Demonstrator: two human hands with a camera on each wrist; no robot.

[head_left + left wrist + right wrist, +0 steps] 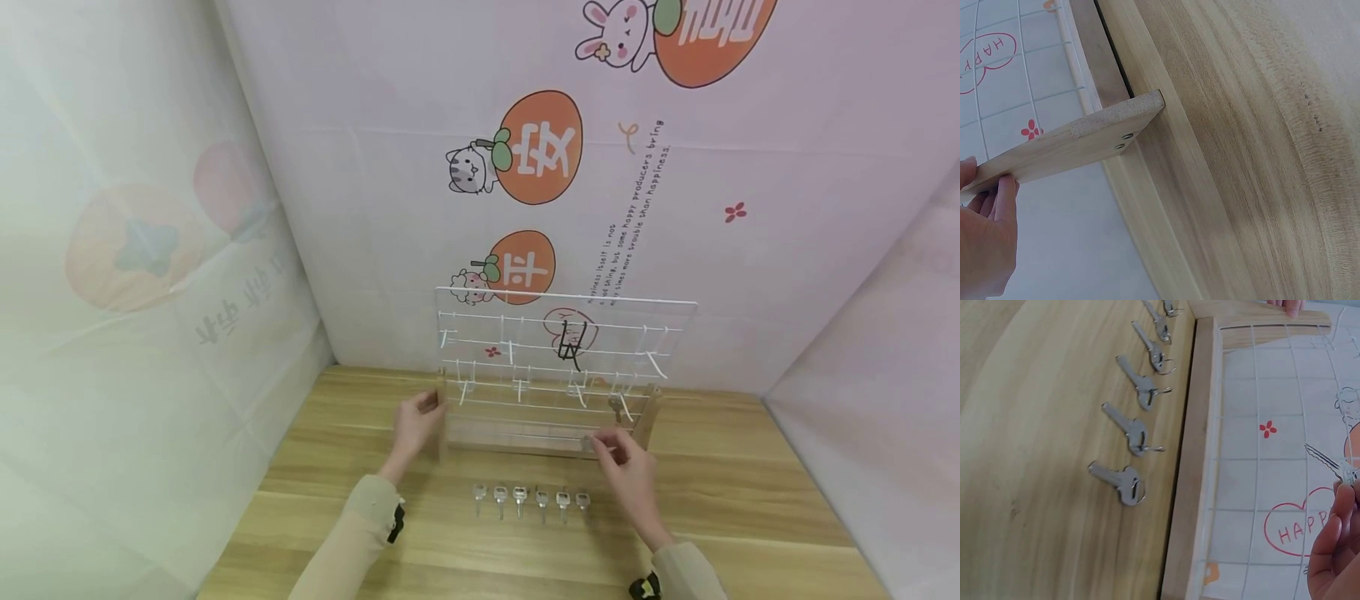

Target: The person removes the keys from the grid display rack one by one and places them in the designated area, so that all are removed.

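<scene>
A white wire grid rack with wooden side boards and several white hooks stands on the table. My left hand grips its left wooden side board, thumb on one face and fingers on the other. My right hand pinches a silver key by its head in front of the grid's lower right; the blade points away from the fingertips. Another key hangs at the lower right hook. Several silver keys with small rings lie in a row on the table before the rack.
The wood-grain table extends on both sides of the rack. A black hook sits among the white ones on the grid. Behind stands a printed white cloth wall, with further cloth walls at left and right.
</scene>
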